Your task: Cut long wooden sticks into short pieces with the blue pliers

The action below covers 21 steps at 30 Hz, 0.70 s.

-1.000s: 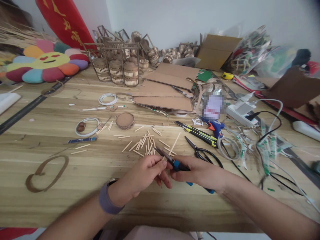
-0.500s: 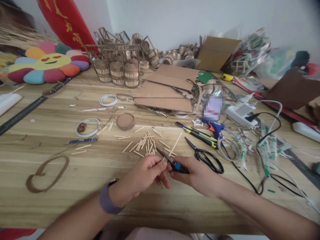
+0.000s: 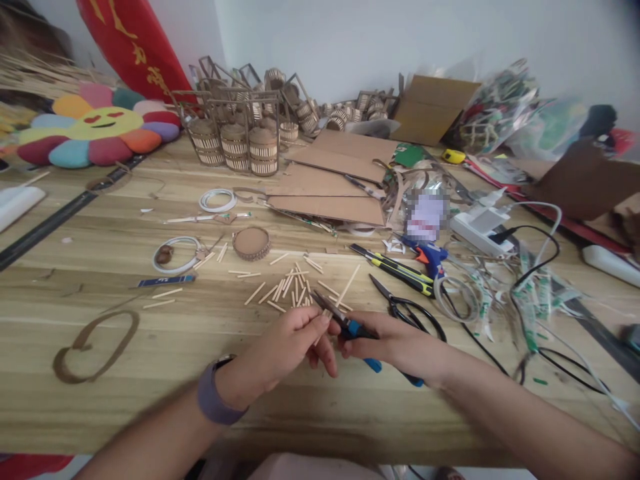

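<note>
My right hand (image 3: 400, 343) is wrapped round pliers (image 3: 354, 328) with blue-and-black handles, their dark jaws pointing up and left. Between the thumb and fingers of my left hand (image 3: 300, 337) is a thin wooden stick (image 3: 347, 287), which slants up to the right across the jaws. The handles stand apart below my right palm. Just beyond both hands lies a loose pile of short wooden sticks (image 3: 287, 285). A round brown piece with a woven-looking edge (image 3: 251, 243) rests behind that pile.
Black-handled scissors (image 3: 400, 307), a yellow-black utility knife (image 3: 395, 267) and a blue glue gun (image 3: 430, 257) lie to the right, near tangled cables and a white power strip (image 3: 483, 230). Flat cardboard (image 3: 330, 193) and small bamboo baskets (image 3: 235, 147) stand behind. A brown strip coil (image 3: 60, 363) lies left.
The plier handles have spread apart and now show below my right hand. The stick and jaws have shifted slightly left. My left hand still pinches the stick.
</note>
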Tool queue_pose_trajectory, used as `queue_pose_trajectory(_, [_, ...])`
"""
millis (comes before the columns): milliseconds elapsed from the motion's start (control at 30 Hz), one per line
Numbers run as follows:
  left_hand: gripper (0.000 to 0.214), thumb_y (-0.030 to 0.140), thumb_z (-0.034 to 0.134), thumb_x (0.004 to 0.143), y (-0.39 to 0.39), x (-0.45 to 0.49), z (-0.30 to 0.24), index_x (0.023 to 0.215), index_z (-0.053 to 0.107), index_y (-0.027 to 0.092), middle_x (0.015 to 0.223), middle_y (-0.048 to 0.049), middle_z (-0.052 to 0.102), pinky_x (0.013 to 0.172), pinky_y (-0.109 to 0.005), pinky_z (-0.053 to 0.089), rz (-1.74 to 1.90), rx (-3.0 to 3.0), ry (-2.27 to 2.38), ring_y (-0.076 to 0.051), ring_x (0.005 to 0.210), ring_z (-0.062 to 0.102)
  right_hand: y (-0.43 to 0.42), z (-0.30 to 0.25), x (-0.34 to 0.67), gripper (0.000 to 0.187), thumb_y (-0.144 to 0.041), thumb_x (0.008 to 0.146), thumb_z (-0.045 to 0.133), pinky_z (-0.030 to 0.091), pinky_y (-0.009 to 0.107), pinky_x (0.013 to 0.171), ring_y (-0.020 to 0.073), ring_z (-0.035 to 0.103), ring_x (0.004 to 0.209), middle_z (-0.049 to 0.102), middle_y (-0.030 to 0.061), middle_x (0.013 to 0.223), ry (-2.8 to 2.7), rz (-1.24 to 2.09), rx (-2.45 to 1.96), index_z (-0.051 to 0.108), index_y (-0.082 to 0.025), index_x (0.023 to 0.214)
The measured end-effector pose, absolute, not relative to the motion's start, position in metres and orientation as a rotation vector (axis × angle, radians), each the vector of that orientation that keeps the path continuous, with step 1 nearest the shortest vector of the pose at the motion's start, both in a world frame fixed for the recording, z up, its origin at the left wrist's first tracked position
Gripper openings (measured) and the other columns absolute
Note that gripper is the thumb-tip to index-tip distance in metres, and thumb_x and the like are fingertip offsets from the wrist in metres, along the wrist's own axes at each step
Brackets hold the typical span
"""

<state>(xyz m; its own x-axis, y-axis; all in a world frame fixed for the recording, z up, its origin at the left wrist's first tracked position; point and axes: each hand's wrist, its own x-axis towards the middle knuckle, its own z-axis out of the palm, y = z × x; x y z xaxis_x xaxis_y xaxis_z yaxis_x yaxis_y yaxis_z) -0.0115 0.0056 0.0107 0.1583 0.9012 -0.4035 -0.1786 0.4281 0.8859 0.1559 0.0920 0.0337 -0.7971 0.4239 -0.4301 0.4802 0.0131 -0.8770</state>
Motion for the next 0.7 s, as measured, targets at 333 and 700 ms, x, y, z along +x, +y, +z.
queue_pose_trajectory(333, [0.033,0.047,0.045,0.086,0.0056,-0.0109,0.0060,0.082,0.054,0.015,0.049,0.0016,0.059,0.052,-0.022,0.036,0.911,0.799,1.153,-0.011,0.048,0.054,0.0921,0.0287,0.1542,0.011,-0.024,0.072,0.057,0.039,0.021,0.055,0.0127,0.048,0.062,0.053,-0.0038,0.064,2.120,-1.962,1.017,0.058,-0.021,0.083])
queue_pose_trajectory(700, [0.038,0.054,0.049,0.082,0.0052,-0.0089,0.0032,0.077,0.054,0.016,0.046,0.0033,0.054,0.050,-0.022,0.036,0.936,0.818,1.130,-0.011,0.045,0.052,0.0889,0.0282,0.1502,0.002,-0.019,0.075,0.051,0.033,0.022,0.057,0.0109,0.038,0.061,0.044,-0.0044,0.065,2.330,-1.761,0.995,0.050,-0.019,0.076])
